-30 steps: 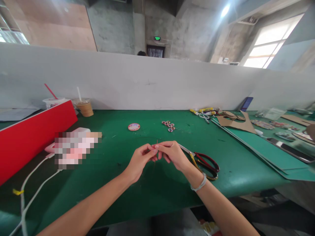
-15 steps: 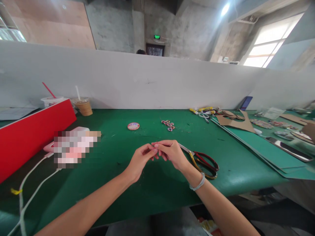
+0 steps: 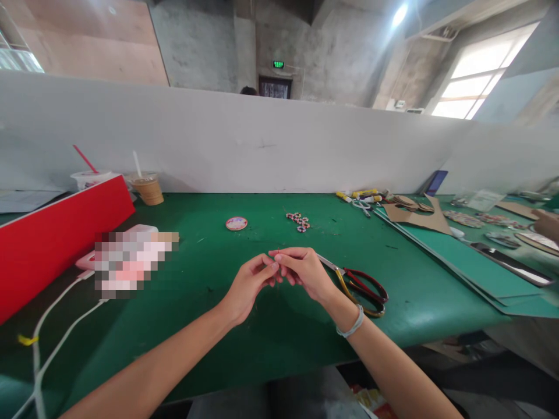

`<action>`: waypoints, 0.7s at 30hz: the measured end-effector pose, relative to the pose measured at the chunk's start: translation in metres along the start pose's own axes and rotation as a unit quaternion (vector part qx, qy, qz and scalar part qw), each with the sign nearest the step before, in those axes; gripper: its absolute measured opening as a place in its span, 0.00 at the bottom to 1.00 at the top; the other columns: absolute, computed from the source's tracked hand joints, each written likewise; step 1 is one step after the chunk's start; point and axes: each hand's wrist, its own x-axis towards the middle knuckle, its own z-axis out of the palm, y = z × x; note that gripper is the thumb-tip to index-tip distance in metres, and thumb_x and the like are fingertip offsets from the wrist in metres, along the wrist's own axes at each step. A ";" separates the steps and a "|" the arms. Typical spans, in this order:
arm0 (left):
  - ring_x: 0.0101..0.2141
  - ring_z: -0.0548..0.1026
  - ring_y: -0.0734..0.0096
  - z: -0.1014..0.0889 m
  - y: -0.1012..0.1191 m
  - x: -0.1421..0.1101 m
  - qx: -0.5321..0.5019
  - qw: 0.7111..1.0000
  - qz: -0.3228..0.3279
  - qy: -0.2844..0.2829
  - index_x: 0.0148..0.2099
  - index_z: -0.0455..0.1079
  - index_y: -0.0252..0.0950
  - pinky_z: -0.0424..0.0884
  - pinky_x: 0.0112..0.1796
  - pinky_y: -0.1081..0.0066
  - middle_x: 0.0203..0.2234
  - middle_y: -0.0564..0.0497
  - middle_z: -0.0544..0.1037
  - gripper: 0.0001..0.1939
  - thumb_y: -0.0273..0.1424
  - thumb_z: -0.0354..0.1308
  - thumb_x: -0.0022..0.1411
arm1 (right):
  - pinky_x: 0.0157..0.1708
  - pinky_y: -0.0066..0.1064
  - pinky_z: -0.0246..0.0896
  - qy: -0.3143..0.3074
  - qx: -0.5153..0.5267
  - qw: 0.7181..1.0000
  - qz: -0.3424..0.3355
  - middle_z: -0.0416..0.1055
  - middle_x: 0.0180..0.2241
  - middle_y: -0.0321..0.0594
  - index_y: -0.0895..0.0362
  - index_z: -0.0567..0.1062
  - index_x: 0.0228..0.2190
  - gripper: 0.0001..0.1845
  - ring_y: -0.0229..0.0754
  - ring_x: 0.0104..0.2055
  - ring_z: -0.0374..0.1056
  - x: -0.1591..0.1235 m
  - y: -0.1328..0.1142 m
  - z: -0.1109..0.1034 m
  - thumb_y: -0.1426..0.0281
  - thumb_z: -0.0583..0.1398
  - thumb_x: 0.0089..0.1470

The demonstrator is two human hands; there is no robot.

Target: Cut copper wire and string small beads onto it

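Note:
My left hand (image 3: 248, 286) and my right hand (image 3: 303, 270) meet fingertip to fingertip just above the green table (image 3: 279, 326). Both pinch a tiny reddish thing between them, too small to name. A thin dark thread seems to hang down from the pinch. Scissors (image 3: 358, 284) with red and yellow handles lie on the table just right of my right hand. A small heap of coloured beads (image 3: 299, 221) and a round pink disc (image 3: 236, 223) lie farther back.
A red board (image 3: 52, 238) leans at the left, with two cups with straws (image 3: 146, 187) behind it and white cables (image 3: 52, 343) in front. Cardboard pieces (image 3: 414, 215), pens, green mats and a metal tray (image 3: 510, 265) fill the right side, where another person's hand (image 3: 548, 224) shows. A white partition (image 3: 262, 145) backs the table.
My hands stay pinched together in the same spot; only small finger shifts show. Another person's hand has come into view at the far right edge.

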 end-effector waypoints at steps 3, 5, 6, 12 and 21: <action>0.29 0.68 0.74 0.000 0.001 0.000 0.000 1.000 -0.001 0.000 0.29 0.64 0.35 0.61 0.31 0.73 0.26 0.53 0.72 0.09 0.32 0.57 0.60 | 0.11 0.21 0.41 -0.002 0.012 1.000 0.003 0.64 0.15 0.30 0.60 0.79 0.35 0.15 0.27 0.13 0.54 0.000 0.000 0.000 0.63 0.63 0.47; 0.29 0.68 0.74 0.001 0.001 -0.001 -0.003 1.000 -0.001 0.001 0.29 0.64 0.35 0.61 0.31 0.73 0.26 0.53 0.72 0.09 0.32 0.57 0.60 | 0.11 0.21 0.41 0.001 0.017 1.000 0.001 0.64 0.15 0.30 0.60 0.79 0.34 0.14 0.27 0.13 0.55 0.000 0.001 0.000 0.63 0.63 0.47; 0.29 0.68 0.74 0.001 0.001 -0.001 -0.006 1.000 -0.001 0.002 0.29 0.64 0.35 0.61 0.31 0.73 0.26 0.53 0.72 0.09 0.32 0.57 0.60 | 0.10 0.21 0.41 0.003 0.018 1.000 0.001 0.64 0.15 0.30 0.60 0.79 0.33 0.14 0.27 0.13 0.55 0.001 0.001 0.000 0.63 0.63 0.47; 0.30 0.69 0.73 0.002 0.000 -0.001 -0.020 1.000 -0.005 0.002 0.29 0.64 0.35 0.62 0.31 0.72 0.27 0.53 0.72 0.10 0.32 0.56 0.61 | 0.10 0.21 0.41 0.013 0.014 1.000 -0.007 0.64 0.15 0.31 0.60 0.79 0.33 0.13 0.27 0.12 0.54 0.000 0.002 0.002 0.64 0.63 0.47; 0.30 0.70 0.73 0.000 -0.002 -0.001 -0.030 0.999 -0.012 -0.001 0.29 0.64 0.35 0.63 0.33 0.72 0.27 0.53 0.72 0.09 0.33 0.55 0.61 | 0.10 0.21 0.41 0.022 0.000 1.000 -0.018 0.65 0.15 0.32 0.61 0.79 0.33 0.14 0.28 0.12 0.55 0.000 0.001 0.004 0.64 0.63 0.47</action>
